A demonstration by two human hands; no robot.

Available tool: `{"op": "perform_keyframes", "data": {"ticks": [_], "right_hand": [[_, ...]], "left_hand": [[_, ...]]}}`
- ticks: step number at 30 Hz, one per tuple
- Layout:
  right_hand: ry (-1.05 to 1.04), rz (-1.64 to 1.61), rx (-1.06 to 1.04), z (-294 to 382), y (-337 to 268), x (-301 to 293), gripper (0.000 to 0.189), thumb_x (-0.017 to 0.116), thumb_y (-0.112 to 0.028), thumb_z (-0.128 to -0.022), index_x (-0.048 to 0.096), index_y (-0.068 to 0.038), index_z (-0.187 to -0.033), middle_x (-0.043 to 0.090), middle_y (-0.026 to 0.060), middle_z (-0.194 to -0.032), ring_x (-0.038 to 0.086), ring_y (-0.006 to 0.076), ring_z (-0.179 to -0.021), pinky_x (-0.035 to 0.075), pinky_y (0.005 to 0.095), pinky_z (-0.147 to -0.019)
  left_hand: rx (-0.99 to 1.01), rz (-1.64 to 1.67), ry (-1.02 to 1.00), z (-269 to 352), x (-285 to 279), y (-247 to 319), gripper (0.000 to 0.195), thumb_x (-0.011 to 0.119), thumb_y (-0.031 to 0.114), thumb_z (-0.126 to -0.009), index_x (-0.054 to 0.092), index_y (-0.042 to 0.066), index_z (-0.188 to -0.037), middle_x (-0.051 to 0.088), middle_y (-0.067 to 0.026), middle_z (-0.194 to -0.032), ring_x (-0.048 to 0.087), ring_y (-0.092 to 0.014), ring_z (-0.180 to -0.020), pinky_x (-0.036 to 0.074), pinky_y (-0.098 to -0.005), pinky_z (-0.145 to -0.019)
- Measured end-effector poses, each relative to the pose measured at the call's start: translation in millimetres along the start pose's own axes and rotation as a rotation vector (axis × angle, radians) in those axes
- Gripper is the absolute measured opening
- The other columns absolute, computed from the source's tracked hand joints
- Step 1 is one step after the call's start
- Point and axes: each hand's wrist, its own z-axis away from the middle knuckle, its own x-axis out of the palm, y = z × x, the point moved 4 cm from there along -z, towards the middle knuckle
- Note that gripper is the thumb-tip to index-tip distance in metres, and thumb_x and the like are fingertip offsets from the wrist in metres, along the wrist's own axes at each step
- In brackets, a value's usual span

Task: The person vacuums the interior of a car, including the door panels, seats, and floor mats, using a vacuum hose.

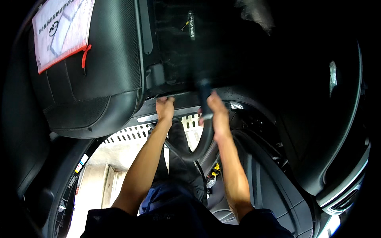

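My right hand (pixel 218 114) grips the dark handle of a vacuum hose wand (pixel 204 96), slightly blurred. From its lower end the thick black hose (pixel 205 139) bends down in front of my legs. The wand's far end fades into the dark over a black car floor mat (pixel 178 59), which bears a small badge with writing (pixel 192 26). To its left, my left hand (pixel 165 108) rests with curled fingers on the door sill (pixel 186 102), beside the seat base. Whether those fingers hold anything is hidden.
A black leather car seat (pixel 116 59) stands at the left, with a white zip pouch (pixel 64 32) with red trim on it. The open door (pixel 268 178) is at lower right, its pocket holding small items (pixel 215 174). The dashboard edge (pixel 342 142) curves along the right.
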Motion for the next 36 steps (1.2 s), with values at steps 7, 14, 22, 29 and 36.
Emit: {"op": "perform_keyframes", "data": {"ticks": [7, 14, 22, 29, 36], "right_hand": [[0.045, 0.128, -0.089, -33.0, 24.5, 11.7, 0.077, 0.060, -0.039, -0.098, 0.023, -0.007, -0.158, 0.064, 0.0116, -0.076, 0.058, 0.0170, -0.048, 0.050, 0.0297, -0.047], [-0.065, -0.028, 0.088, 78.2, 56.7, -20.3, 0.059, 0.049, -0.030, -0.104, 0.029, -0.013, -0.157, 0.061, 0.0130, -0.077, 0.056, 0.0180, -0.047, 0.048, 0.0282, -0.044], [0.045, -0.124, -0.010, 82.8, 51.3, -38.4, 0.060, 0.050, -0.031, -0.104, 0.030, -0.011, -0.156, 0.061, 0.0126, -0.077, 0.057, 0.0174, -0.049, 0.048, 0.0273, -0.045], [-0.015, 0.163, 0.009, 70.7, 41.0, -26.4, 0.057, 0.058, -0.024, -0.101, 0.040, -0.011, -0.153, 0.064, 0.0090, -0.079, 0.056, 0.0118, -0.052, 0.047, 0.0256, -0.048], [-0.317, 1.206, -0.888, -36.6, -87.6, 54.0, 0.061, 0.076, -0.029, -0.075, 0.064, -0.013, -0.132, 0.071, 0.0224, -0.102, 0.069, 0.0399, -0.095, 0.055, 0.0419, -0.086]], "left_hand": [[0.036, 0.173, 0.153, 16.9, 24.6, 6.2, 0.059, 0.064, 0.009, -0.086, 0.050, 0.008, -0.143, 0.062, -0.0041, -0.084, 0.053, -0.011, -0.065, 0.045, -0.0261, -0.059], [-0.132, 0.400, -0.132, 33.4, 31.1, 58.3, 0.085, 0.061, 0.009, -0.089, 0.009, 0.005, -0.156, 0.064, -0.0133, -0.093, 0.059, -0.018, -0.059, 0.048, -0.0302, -0.051], [-0.139, 0.494, -0.152, 48.9, 64.4, 82.2, 0.097, 0.063, 0.013, -0.087, -0.001, 0.013, -0.160, 0.064, -0.0140, -0.107, 0.065, -0.018, -0.068, 0.049, -0.0294, -0.059], [-0.169, 0.699, -0.188, 20.5, 73.6, 65.3, 0.097, 0.065, 0.023, -0.089, -0.001, 0.028, -0.160, 0.058, -0.0131, -0.126, 0.061, -0.022, -0.092, 0.052, -0.0382, -0.073], [-0.071, 0.847, 0.050, 3.2, 78.8, 56.0, 0.030, 0.057, 0.028, -0.097, 0.046, 0.024, -0.124, 0.064, -0.0089, -0.113, 0.067, -0.028, -0.097, 0.059, -0.0422, -0.076]]}}
